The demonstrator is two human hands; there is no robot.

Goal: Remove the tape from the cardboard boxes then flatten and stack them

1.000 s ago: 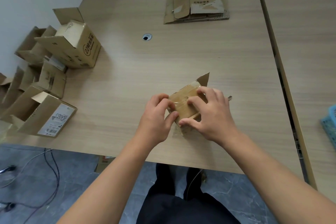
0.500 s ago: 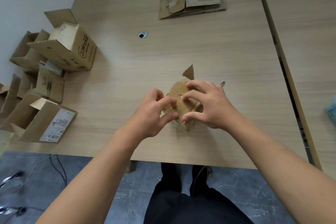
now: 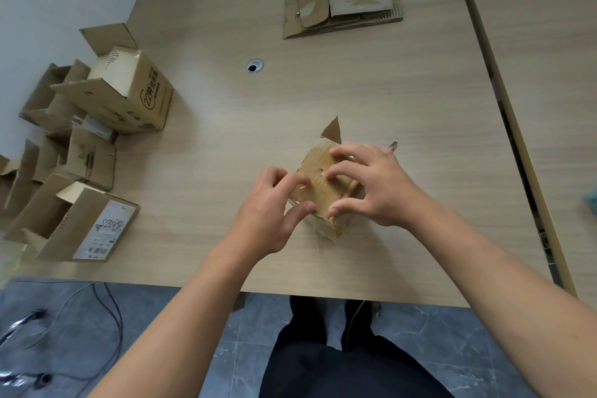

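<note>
Cardboard box (image 3: pixel 318 161) sits near the front edge of the counter (image 3: pixel 387 90), clamped from above by the right hand (image 3: pixel 374 184), probably to stop it sliding while the left hand (image 3: pixel 274 207) pinches the clear tape (image 3: pixel 298 195) at its near-left edge. Further left, open boxes (image 3: pixel 129 90) wait unflattened, and the flattened stack (image 3: pixel 342 3) lies at the far side, apart from the working spot.

The wooden table (image 3: pixel 387 90) holds 1 small box (image 3: pixel 315 161) near the front, a flat pile of cardboard (image 3: pixel 342 6) at the back, and open boxes (image 3: pixel 129 94) on the left.
</note>
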